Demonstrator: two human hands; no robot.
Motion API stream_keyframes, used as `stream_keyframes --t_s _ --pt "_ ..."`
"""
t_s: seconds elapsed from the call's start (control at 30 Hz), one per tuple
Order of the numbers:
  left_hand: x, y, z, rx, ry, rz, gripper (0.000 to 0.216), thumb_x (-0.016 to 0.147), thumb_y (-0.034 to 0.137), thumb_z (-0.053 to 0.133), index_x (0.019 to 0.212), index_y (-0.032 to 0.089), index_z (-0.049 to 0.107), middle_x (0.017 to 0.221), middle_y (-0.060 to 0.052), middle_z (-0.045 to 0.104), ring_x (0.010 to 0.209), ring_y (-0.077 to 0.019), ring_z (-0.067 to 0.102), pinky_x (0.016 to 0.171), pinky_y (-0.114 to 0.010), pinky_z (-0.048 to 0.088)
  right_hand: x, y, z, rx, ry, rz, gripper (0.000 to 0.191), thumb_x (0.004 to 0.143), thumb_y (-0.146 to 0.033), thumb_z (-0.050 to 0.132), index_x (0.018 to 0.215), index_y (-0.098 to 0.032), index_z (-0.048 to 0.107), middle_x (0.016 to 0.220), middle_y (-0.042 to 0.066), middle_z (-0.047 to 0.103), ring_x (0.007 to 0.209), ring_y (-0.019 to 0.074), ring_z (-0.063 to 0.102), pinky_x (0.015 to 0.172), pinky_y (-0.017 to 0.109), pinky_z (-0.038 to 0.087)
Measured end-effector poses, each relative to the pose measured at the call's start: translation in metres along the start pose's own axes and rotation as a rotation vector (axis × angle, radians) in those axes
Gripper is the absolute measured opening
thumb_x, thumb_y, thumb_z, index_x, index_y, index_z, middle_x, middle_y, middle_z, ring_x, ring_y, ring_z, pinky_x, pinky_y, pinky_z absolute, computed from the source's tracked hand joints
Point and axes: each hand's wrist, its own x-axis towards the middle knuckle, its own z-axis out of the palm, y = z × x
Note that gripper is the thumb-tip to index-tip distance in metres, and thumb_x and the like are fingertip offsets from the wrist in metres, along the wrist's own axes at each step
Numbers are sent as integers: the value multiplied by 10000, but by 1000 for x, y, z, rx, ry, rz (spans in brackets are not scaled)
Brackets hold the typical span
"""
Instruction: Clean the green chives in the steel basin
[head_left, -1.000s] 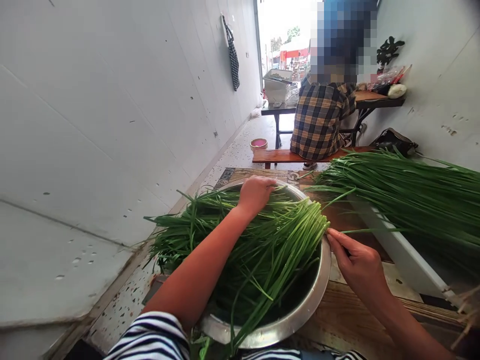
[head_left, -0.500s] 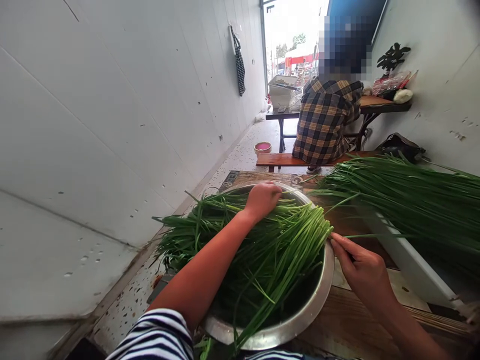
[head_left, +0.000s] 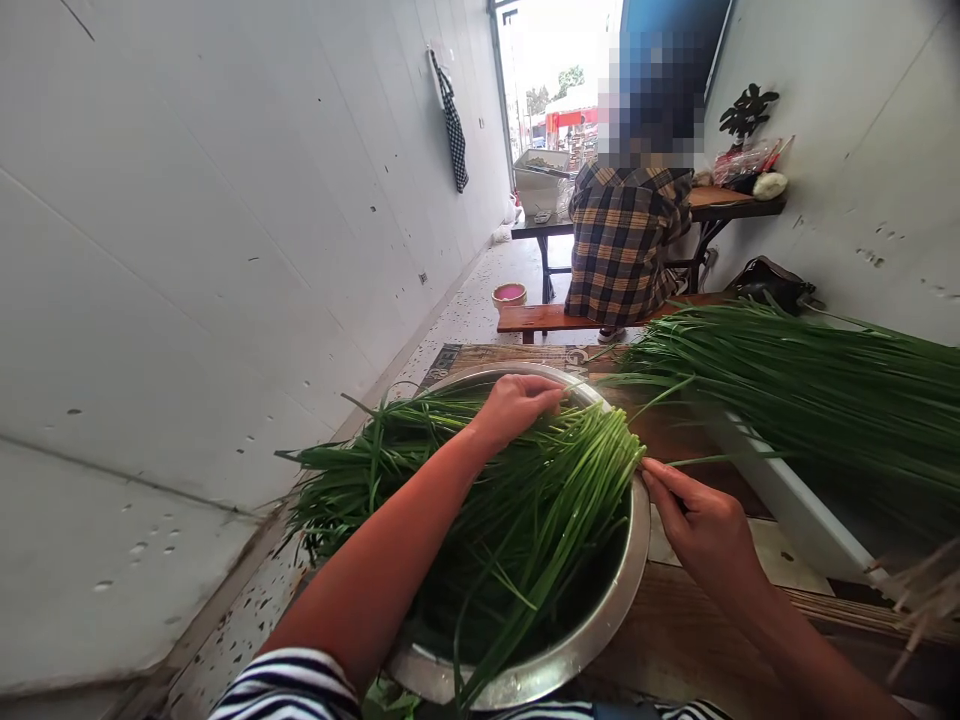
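Note:
A wide steel basin [head_left: 634, 570] holds a thick heap of garlic chives [head_left: 525, 500], pale stem ends to the right and dark leaves hanging over the left rim. My left hand [head_left: 517, 410] is above the far part of the heap, thumb and forefinger pinched on a thin chive stalk by the rim. At the right rim, my right hand [head_left: 701, 515] has its fingertips closed on the end of a chive stem beside the bundle's cut ends. Just which stems each hand grips is partly hidden.
A white tray [head_left: 795, 500] on the right bears a large pile of long chives [head_left: 810, 390]. The basin stands on a wooden table [head_left: 697, 620]. Beyond, a person in a plaid shirt [head_left: 622, 240] sits on a bench [head_left: 536, 318]. A white wall [head_left: 225, 250] runs along the left.
The whole view has shifted, so things appear further left. My left hand's fingers have straightened somewhat at the stalk. My right hand keeps its pinch at the basin's rim.

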Motion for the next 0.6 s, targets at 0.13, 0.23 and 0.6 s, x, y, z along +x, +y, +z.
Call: stream_keyframes --t_s 0.13,0.23,0.6 --pt "1 -5 1 41 -38 -18 297 744 391 575 790 136 720 671 -19 665 542 -88 496 513 -202 365 -1 1 -1 -23 -17 8 273 874 -292 495 1029 -180 691 984 45 723 847 187 694 764 280 560" --pt "4 -12 0 94 31 47 283 758 380 561 771 144 715 663 -18 666 572 -100 532 545 -206 394 0 2 -5 -77 -58 -28 274 881 -292 484 1043 -193 681 986 40 724 849 179 690 757 271 553" --pt "-20 21 7 198 225 376 158 782 256 590 811 187 728 842 -33 727 799 -156 651 784 -262 477 41 -55 -36 -248 235 -230 322 886 -312 473 1141 -169 610 930 95 672 867 206 617 787 349 507"
